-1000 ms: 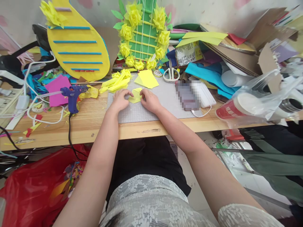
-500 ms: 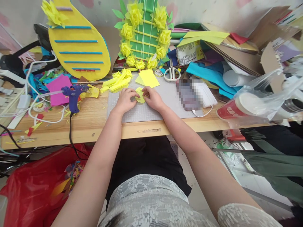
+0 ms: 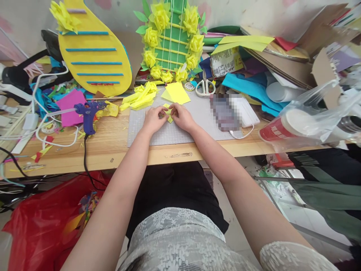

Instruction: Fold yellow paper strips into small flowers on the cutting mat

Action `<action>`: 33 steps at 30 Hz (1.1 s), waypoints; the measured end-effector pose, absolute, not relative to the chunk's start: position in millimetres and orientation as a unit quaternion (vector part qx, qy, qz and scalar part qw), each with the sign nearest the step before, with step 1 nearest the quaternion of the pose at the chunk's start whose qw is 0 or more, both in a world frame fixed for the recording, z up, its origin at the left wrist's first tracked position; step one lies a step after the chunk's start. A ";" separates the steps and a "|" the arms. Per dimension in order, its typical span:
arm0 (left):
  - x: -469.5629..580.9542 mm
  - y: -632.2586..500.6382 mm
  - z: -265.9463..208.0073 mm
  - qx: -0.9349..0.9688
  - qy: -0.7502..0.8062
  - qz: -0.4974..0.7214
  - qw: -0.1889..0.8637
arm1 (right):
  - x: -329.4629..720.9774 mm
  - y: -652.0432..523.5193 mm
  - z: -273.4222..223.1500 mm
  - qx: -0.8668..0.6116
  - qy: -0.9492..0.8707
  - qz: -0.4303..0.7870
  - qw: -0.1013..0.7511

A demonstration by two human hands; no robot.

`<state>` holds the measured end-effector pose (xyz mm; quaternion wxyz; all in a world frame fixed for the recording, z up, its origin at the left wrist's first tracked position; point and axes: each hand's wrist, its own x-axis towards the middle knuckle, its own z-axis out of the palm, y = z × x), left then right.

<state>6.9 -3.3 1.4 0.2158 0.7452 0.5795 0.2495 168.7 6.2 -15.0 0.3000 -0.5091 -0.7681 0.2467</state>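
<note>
A small piece of yellow paper (image 3: 170, 118) is pinched between both hands over the grey cutting mat (image 3: 203, 128). My left hand (image 3: 155, 119) holds its left side, fingers curled in. On the other side my right hand (image 3: 182, 117) grips it with thumb and fingertips; the fingers hide much of the paper. Just behind the hands lie yellow paper squares (image 3: 177, 93). To their left is a pile of folded yellow paper strips (image 3: 139, 97).
White-handled scissors (image 3: 205, 87) and a roll of tape (image 3: 189, 86) lie behind the mat. A purple glue gun (image 3: 89, 116) stands left, its cord hanging over the table edge. A phone (image 3: 225, 113), a red-and-white cup (image 3: 278, 130) and heaped cardboard are on the right. Paper-flowered green and yellow cutouts lean behind.
The left hand has shifted slightly right, closer to the right hand. The yellow paper between them now shows a smaller, pointed shape.
</note>
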 end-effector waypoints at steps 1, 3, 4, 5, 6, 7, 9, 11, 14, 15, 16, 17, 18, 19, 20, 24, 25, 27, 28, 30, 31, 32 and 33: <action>8.1 -3.6 1.9 0.742 0.585 0.249 0.214 | 168.5 6.1 -15.0 -0.511 -0.767 0.244 0.301; 10.0 -4.1 2.4 0.738 0.588 0.250 0.217 | 168.0 6.0 -14.6 -0.514 -0.764 0.245 0.303; 10.6 -4.1 2.0 0.736 0.587 0.254 0.220 | 167.9 6.0 -14.4 -0.515 -0.762 0.249 0.304; 11.1 -3.7 1.0 0.734 0.585 0.261 0.225 | 167.8 6.1 -14.1 -0.516 -0.759 0.255 0.305; 11.4 -3.1 -0.5 0.731 0.582 0.271 0.232 | 167.8 6.3 -13.9 -0.516 -0.756 0.263 0.306; 11.5 -2.2 -2.5 0.727 0.577 0.283 0.244 | 167.8 6.5 -13.7 -0.516 -0.753 0.271 0.306; 11.1 0.1 -6.9 0.714 0.567 0.307 0.272 | 168.2 7.3 -13.7 -0.515 -0.747 0.286 0.307; 10.3 2.3 -10.9 0.701 0.562 0.324 0.296 | 168.6 8.2 -14.2 -0.512 -0.744 0.300 0.309; 7.6 4.6 -14.6 0.694 0.549 0.339 0.320 | 169.1 9.6 -15.8 -0.506 -0.740 0.313 0.314; 6.3 5.1 -15.2 0.695 0.540 0.342 0.329 | 169.1 10.0 -16.5 -0.504 -0.739 0.315 0.316; 4.9 5.7 -15.7 0.698 0.529 0.344 0.339 | 169.1 10.3 -17.0 -0.503 -0.739 0.316 0.318; 3.5 6.2 -16.1 0.700 0.519 0.343 0.350 | 169.0 10.6 -17.6 -0.501 -0.740 0.316 0.319; 2.3 6.7 -16.3 0.702 0.511 0.342 0.359 | 168.8 10.7 -18.0 -0.500 -0.740 0.315 0.320; 1.4 7.1 -16.4 0.704 0.507 0.338 0.366 | 168.7 10.9 -18.2 -0.500 -0.741 0.314 0.320; 1.0 7.3 -16.3 0.704 0.509 0.332 0.368 | 168.4 10.9 -18.4 -0.500 -0.742 0.311 0.320; 5.0 5.1 -13.8 0.704 0.553 0.314 0.315 | 167.6 10.9 -18.0 -0.500 -0.746 0.306 0.316; 6.9 3.7 -12.6 0.705 0.566 0.310 0.295 | 167.5 10.9 -17.8 -0.500 -0.747 0.304 0.315; 10.7 0.3 -9.8 0.711 0.583 0.299 0.254 | 167.2 10.7 -17.5 -0.502 -0.749 0.300 0.312; 12.5 -1.5 -8.2 0.718 0.588 0.290 0.234 | 167.1 10.6 -17.5 -0.503 -0.750 0.297 0.310; 15.1 -4.3 -5.3 0.735 0.590 0.271 0.195 | 166.8 10.3 -17.5 -0.505 -0.753 0.290 0.306; 16.1 -5.4 -4.1 0.743 0.589 0.262 0.180 | 166.6 10.0 -17.5 -0.504 -0.755 0.287 0.305; 16.8 -6.1 -3.1 0.749 0.588 0.254 0.168 | 166.5 9.7 -17.4 -0.504 -0.757 0.283 0.305; 17.3 -6.5 -2.3 0.754 0.588 0.247 0.159 | 166.3 9.4 -17.3 -0.503 -0.760 0.278 0.304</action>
